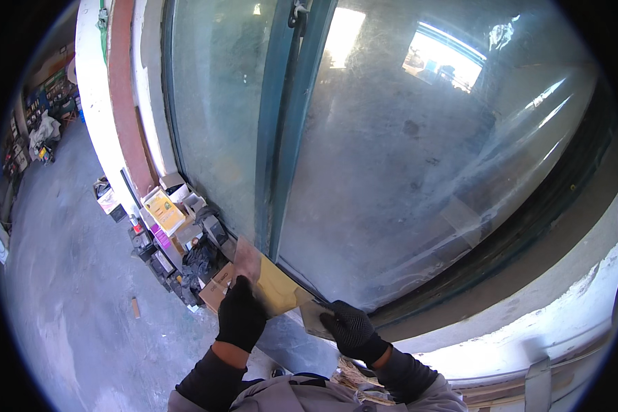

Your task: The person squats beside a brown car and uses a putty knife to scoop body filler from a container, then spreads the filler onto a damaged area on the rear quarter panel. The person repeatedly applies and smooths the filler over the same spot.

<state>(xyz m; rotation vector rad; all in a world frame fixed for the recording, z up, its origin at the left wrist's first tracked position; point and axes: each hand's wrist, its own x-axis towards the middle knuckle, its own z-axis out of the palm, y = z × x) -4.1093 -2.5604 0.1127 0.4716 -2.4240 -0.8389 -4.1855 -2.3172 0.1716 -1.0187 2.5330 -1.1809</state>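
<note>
Both my hands wear black knitted gloves, held low in front of a window sill. My left hand (242, 317) is closed round the lower end of a flat pinkish-brown piece (247, 259). Between my hands lies a yellow, paper-like sheet (276, 285); I cannot tell whether it rests on the sill or is held. My right hand (352, 332) grips a thin, flat grey piece (314, 318) at its right edge. Whether these pieces are joined to the yellow sheet is not clear.
A sliding window (426, 158) with teal frames rises ahead, dusty and reflective. Cartons, dark boxes and a black plastic bag (202, 261) crowd the floor beside the wall. A cardboard box (216, 287) stands near my left hand. Boards (501, 395) lie at the lower right.
</note>
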